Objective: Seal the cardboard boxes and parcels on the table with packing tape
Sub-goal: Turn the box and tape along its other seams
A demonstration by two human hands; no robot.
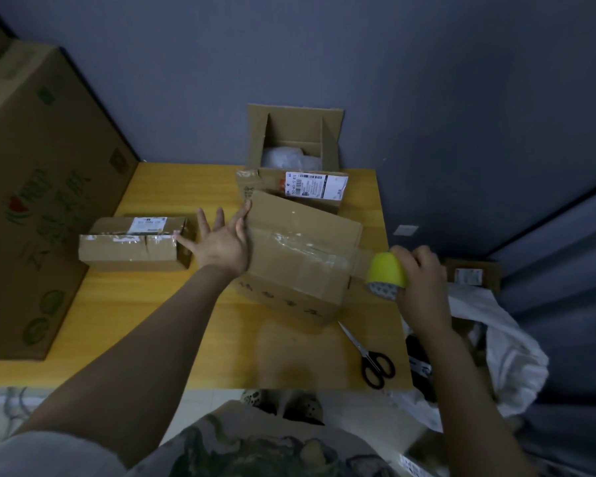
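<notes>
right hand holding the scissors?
No, the scissors lie on the table near its front edge, while the right hand grips the yellow tape dispenser.

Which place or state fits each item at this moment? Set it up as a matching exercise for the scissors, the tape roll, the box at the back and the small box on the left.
Things:
1. scissors
2. tape roll
3. back box
4. small left box

Places or states:
A. gripped in the right hand
B. flaps up, top open
C. lying flat near the right front corner of the table
D. closed, with a label on top

Pairs: 1-C, 2-A, 3-B, 4-D
</notes>
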